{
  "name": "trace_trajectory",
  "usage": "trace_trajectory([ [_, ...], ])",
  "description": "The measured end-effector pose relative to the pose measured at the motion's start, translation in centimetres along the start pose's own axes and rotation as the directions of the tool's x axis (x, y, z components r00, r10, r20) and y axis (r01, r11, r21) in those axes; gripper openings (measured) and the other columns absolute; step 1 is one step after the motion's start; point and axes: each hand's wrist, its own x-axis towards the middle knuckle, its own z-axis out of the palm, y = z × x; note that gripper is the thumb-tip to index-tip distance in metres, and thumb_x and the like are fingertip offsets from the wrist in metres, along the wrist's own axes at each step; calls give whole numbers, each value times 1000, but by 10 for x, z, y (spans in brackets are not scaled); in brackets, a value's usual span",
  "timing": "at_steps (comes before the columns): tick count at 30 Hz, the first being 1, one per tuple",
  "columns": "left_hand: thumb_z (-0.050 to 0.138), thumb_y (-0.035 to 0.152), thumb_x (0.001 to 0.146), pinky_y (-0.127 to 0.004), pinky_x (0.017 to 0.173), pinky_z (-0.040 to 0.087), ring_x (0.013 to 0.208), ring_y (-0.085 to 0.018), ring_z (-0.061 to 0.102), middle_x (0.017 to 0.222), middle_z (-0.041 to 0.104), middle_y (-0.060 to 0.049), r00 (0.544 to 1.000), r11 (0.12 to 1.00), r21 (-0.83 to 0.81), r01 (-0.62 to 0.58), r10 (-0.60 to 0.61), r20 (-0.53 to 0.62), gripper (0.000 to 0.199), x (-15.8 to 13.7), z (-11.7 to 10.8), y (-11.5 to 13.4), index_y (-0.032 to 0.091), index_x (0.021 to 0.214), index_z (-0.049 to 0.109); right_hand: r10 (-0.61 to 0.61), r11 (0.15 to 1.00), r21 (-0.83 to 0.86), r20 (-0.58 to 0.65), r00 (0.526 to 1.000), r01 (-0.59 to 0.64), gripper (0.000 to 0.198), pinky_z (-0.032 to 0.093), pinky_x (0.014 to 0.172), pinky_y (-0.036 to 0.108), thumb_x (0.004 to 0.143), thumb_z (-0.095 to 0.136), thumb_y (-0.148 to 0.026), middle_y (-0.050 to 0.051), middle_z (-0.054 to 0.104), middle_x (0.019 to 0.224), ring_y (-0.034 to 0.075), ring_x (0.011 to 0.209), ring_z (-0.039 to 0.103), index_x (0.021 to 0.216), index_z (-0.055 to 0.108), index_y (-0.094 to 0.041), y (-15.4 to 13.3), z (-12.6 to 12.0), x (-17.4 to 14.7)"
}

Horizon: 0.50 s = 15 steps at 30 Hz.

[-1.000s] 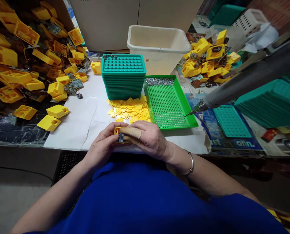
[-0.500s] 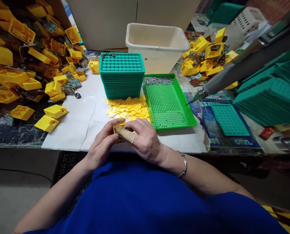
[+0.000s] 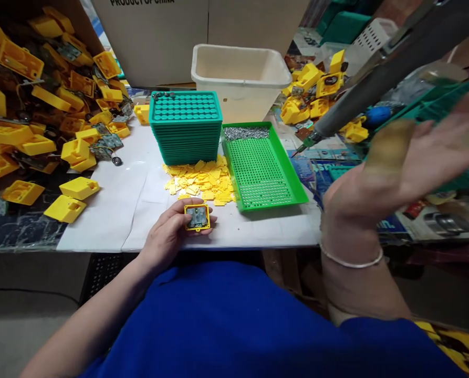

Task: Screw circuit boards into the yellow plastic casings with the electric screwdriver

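Note:
My left hand (image 3: 169, 226) grips a small yellow housing (image 3: 197, 228) near the front edge of the table, thumb on top and fingers curled behind it. Its open side faces up and shows a grey-green circuit board inside. Off to the right, my right hand (image 3: 415, 163) is raised and blurred by motion, thumb and fingers apart, with nothing seen in it. A tan finger cover is on its thumb. Close by hangs a grey electric screwdriver (image 3: 340, 107), its bit pointing down-left above the green perforated tray (image 3: 266, 170).
Small silvery screws (image 3: 247, 133) lie at the tray's far end. Yellow flat pieces (image 3: 202, 181) are scattered before a stack of teal trays (image 3: 187, 131). A white bin (image 3: 238, 94) stands behind. Yellow housings heap up at left (image 3: 21, 136) and far right (image 3: 313, 86).
My right hand has left the housing and swung far right and up. My left hand keeps hold of the housing, now uncovered. The view has shifted slightly.

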Motion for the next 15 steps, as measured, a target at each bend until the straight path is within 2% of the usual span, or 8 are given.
trace_trajectory([
  [1,61,21,75,-40,79,58,97,-29,72,101,74,-11,1000,1000,3,12,-12,13,36,1,3,1,14,111,59,-135,991,-8,-149,980,136,31,49,98,38,91,53,-50,0,56,122,27,146,32,119,59,-35,7,-9,16],
  [2,61,21,76,-40,79,58,97,-28,72,100,74,-11,999,1000,8,25,-25,27,36,3,7,1,14,111,59,-192,981,1,-187,964,195,30,47,102,35,88,62,-41,0,58,121,23,140,41,116,59,-33,15,-15,32],
  [4,60,20,76,-38,79,58,96,-28,72,96,75,-11,997,998,21,58,-59,58,36,7,13,0,13,112,59,-142,982,111,-94,985,152,26,48,102,32,83,69,-38,0,63,109,17,115,61,105,58,-28,29,-21,56],
  [6,61,21,77,-38,78,59,95,-28,72,97,75,-11,991,995,38,92,-96,90,37,12,18,-3,13,113,58,-69,975,212,40,997,59,31,55,88,30,80,73,-43,-1,65,92,13,88,68,97,54,-25,38,-18,69],
  [9,61,21,77,-38,78,59,96,-28,72,99,74,-12,984,990,57,128,-134,116,38,19,25,-7,13,113,58,-78,961,277,187,979,24,34,54,63,25,76,74,-49,-6,61,73,8,62,63,87,53,-24,38,-7,69],
  [11,60,20,77,-38,77,59,95,-28,71,98,74,-12,983,988,68,138,-145,114,36,22,29,-8,13,112,59,-62,957,288,262,963,-17,34,50,55,24,76,72,-52,-7,58,65,8,55,57,81,55,-23,33,4,59],
  [13,59,20,79,-38,78,58,95,-28,71,99,74,-13,984,988,77,133,-141,107,35,23,31,-8,12,113,59,-37,952,301,270,962,-48,34,50,54,25,77,71,-53,-7,56,62,8,53,54,79,57,-22,30,16,47],
  [15,58,19,80,-38,77,59,95,-28,71,101,74,-14,985,988,82,128,-136,103,35,23,32,-8,12,114,58,-11,951,304,217,976,-57,36,50,53,26,77,69,-56,-7,53,60,8,51,53,81,56,-22,31,27,36],
])
